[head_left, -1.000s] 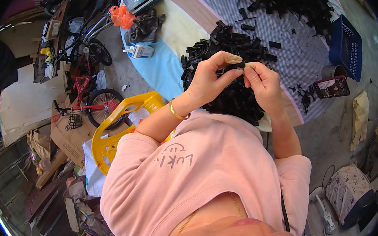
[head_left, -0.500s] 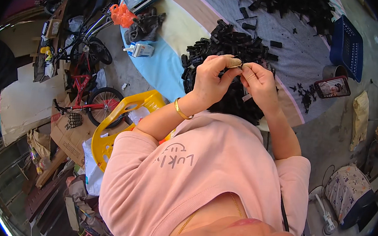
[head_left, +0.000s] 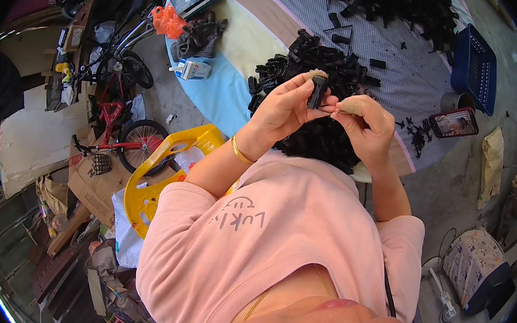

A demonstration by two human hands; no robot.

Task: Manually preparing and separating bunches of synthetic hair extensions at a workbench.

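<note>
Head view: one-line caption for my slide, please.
Left hand holds a small black part near the right hand, over a heap of black pieces.

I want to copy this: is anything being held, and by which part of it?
The left grip holds a small black piece by its long side. Whether the right grip pinches anything is too small to tell.

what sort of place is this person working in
Probably a home garage or storage area doubling as a workspace: a red bicycle and cardboard sheets sit near a cloth-covered table bearing heaps of small black parts.
</note>
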